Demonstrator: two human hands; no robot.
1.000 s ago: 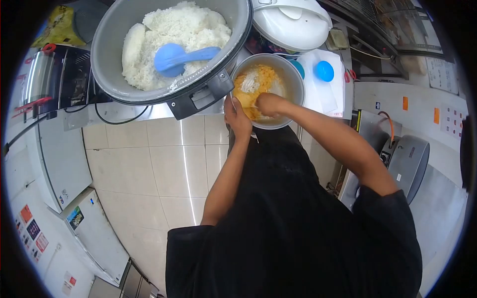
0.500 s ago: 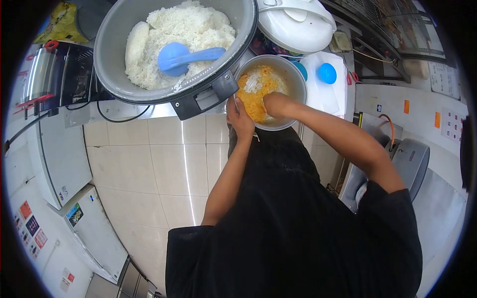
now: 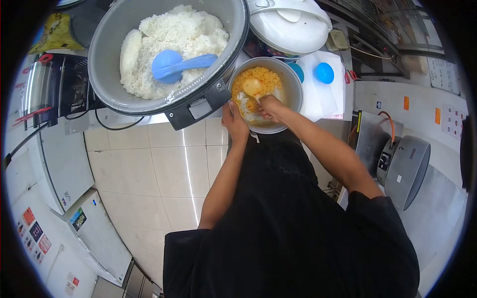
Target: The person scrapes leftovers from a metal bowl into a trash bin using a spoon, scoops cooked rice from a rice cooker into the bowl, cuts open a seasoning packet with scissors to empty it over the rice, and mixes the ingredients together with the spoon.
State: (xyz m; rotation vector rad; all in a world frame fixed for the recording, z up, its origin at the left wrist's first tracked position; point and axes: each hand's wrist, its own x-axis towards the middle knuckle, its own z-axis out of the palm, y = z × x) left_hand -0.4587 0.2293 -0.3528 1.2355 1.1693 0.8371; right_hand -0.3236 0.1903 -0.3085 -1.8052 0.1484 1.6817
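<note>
A round metal pot [image 3: 295, 90] holds orange-yellow rice [image 3: 266, 77] with white patches in it. My right hand [image 3: 272, 108] is over the pot, closed around the handle of a spoon [image 3: 251, 87] whose rounded, pale yellowish bowl rests against the rice. At the pot's near left side, my left hand [image 3: 235, 124] grips the rim, its thumb up and its other fingers partly hidden. Up and to the left, a large rice cooker [image 3: 102, 62] contains white rice [image 3: 186, 27]. A blue rice paddle [image 3: 166, 66] lies on that rice.
Behind the pot stands a white-lidded container [image 3: 290, 30]. A blue round cap [image 3: 324, 73] sits on white paper [image 3: 318, 99] at the right. The cooker's black handle [image 3: 201, 109] juts out close to my left hand. A yellow bag [image 3: 57, 32] lies far left.
My right hand has lifted and shifted left within the pot, bringing the spoon's bowl into sight. The rice has been moved around. My left hand stays at the rim.
</note>
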